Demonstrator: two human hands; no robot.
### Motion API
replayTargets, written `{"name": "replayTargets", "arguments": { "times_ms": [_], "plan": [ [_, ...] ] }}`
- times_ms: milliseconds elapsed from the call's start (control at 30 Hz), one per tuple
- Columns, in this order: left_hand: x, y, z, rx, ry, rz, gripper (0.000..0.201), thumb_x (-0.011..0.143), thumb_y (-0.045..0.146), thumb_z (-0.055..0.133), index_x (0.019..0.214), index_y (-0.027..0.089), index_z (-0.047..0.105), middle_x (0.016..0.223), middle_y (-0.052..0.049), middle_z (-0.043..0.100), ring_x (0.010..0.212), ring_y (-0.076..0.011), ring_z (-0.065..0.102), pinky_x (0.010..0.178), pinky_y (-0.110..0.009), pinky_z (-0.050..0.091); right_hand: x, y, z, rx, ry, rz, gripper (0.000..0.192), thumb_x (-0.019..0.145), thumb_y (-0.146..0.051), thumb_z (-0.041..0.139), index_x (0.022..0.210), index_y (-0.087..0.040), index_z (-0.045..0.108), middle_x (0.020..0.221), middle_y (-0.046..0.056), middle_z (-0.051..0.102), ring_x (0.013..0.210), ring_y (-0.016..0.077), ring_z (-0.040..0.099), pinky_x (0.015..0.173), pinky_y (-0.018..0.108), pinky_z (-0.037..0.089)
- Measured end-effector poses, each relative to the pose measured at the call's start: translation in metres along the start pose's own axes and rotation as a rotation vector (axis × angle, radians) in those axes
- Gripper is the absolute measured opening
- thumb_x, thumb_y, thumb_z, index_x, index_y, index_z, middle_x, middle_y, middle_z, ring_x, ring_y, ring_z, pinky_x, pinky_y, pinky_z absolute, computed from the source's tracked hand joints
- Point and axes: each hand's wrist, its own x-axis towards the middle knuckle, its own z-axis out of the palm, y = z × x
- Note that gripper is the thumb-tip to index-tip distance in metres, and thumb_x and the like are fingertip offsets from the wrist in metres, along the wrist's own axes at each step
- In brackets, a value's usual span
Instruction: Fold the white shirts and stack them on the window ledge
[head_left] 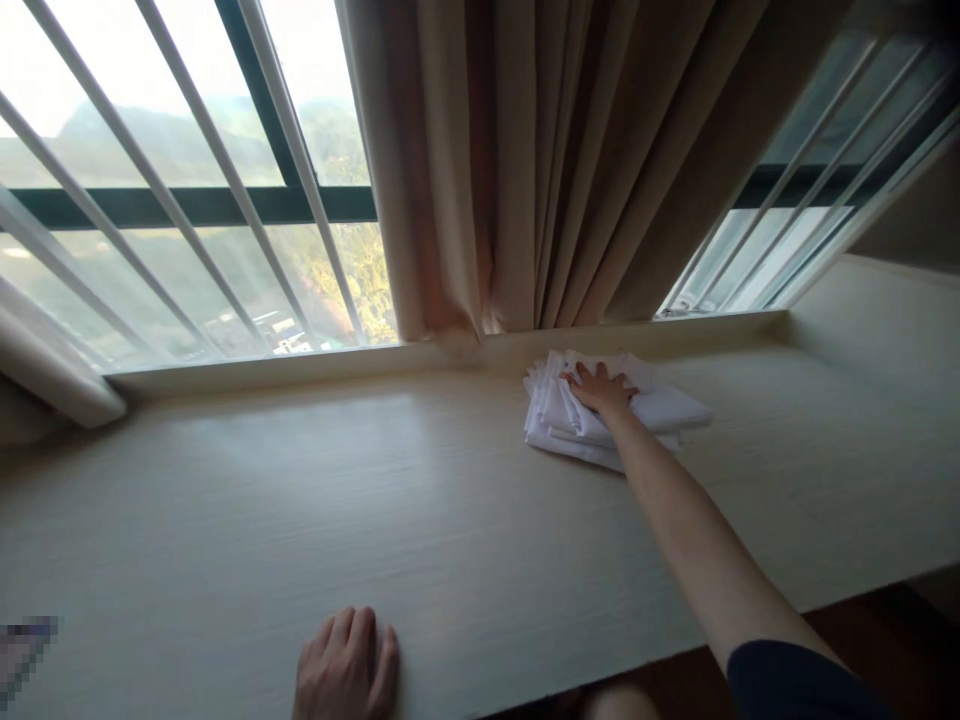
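My right hand (602,388) lies palm down with fingers spread on a folded pile of thin white cloth (556,408). The pile has several layers, with pleated folds at its left side and a flap reaching out to the right. It rests on a pale wood-grain window ledge (420,500), close to the wall side. At the ledge's front, my left hand (346,665) rests on the bare surface with its fingers slightly bent and the thumb a little apart. Nothing shows in it, though its palm is hidden.
Beige curtains (510,180) hang behind the cloth, and another curtain end (67,370) lies at the far left. Barred windows (187,200) stand along the back. A pale side panel (892,320) bounds the right. A pixelated patch (26,650) covers something at lower left.
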Motion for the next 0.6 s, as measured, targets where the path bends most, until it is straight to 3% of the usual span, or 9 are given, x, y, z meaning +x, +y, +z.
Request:
{"name": "replayTargets", "arguments": {
  "times_ms": [200, 300, 367, 433, 500, 600],
  "plan": [
    [0.000, -0.002, 0.002, -0.010, 0.006, 0.013, 0.023, 0.094, 0.037, 0.050, 0.077, 0.022, 0.056, 0.077, -0.003, 0.057, 0.078, -0.0221, 0.054, 0.076, -0.036, 0.036, 0.007, 0.006, 0.014, 0.053, 0.086, -0.016, 0.078, 0.085, -0.083, 0.036, 0.148, -0.038, 0.048, 0.159, 0.012, 0.029, 0.143, 0.0550, 0.014, 0.100, 0.087, -0.002],
    [-0.002, -0.001, 0.001, -0.009, 0.006, 0.005, 0.023, 0.095, 0.035, 0.049, 0.078, 0.022, 0.056, 0.078, -0.003, 0.057, 0.078, -0.0221, 0.053, 0.076, -0.037, 0.036, 0.007, 0.003, 0.002, 0.131, 0.031, 0.015, 0.078, 0.084, -0.080, 0.044, 0.148, -0.035, 0.048, 0.161, 0.013, 0.027, 0.145, 0.0535, 0.014, 0.102, 0.085, -0.003],
    [-0.003, 0.000, -0.001, -0.008, 0.005, 0.003, 0.023, 0.095, 0.034, 0.048, 0.078, 0.022, 0.056, 0.078, -0.003, 0.057, 0.078, -0.0222, 0.053, 0.076, -0.037, 0.035, 0.003, 0.003, -0.015, 0.204, 0.002, 0.028, 0.074, 0.087, -0.075, 0.044, 0.148, -0.033, 0.048, 0.161, 0.014, 0.029, 0.145, 0.0510, 0.019, 0.105, 0.083, 0.004],
    [-0.003, 0.001, -0.004, -0.004, 0.004, -0.006, 0.023, 0.095, 0.033, 0.047, 0.079, 0.021, 0.057, 0.079, -0.004, 0.057, 0.079, -0.0225, 0.053, 0.077, -0.037, 0.035, -0.012, 0.008, -0.032, 0.255, 0.128, -0.022, 0.067, 0.094, -0.067, 0.037, 0.148, -0.028, 0.048, 0.159, 0.015, 0.034, 0.145, 0.0461, 0.024, 0.109, 0.078, 0.012],
    [-0.004, 0.001, -0.006, 0.002, 0.008, -0.018, 0.022, 0.095, 0.033, 0.046, 0.079, 0.021, 0.057, 0.080, -0.004, 0.058, 0.079, -0.0228, 0.053, 0.077, -0.037, 0.035, -0.044, 0.018, -0.044, 0.292, 0.388, -0.153, 0.061, 0.098, -0.057, 0.032, 0.144, -0.021, 0.051, 0.153, 0.016, 0.043, 0.145, 0.0393, 0.028, 0.115, 0.068, 0.019],
    [-0.005, 0.001, -0.010, 0.008, 0.017, -0.030, 0.022, 0.095, 0.032, 0.046, 0.081, 0.021, 0.058, 0.081, -0.005, 0.059, 0.081, -0.0238, 0.054, 0.077, -0.038, 0.036, -0.127, 0.040, -0.039, 0.371, 0.691, -0.324, 0.052, 0.097, -0.050, 0.034, 0.128, -0.017, 0.058, 0.136, 0.017, 0.058, 0.133, 0.0309, 0.046, 0.113, 0.051, 0.035]
  ]
}}
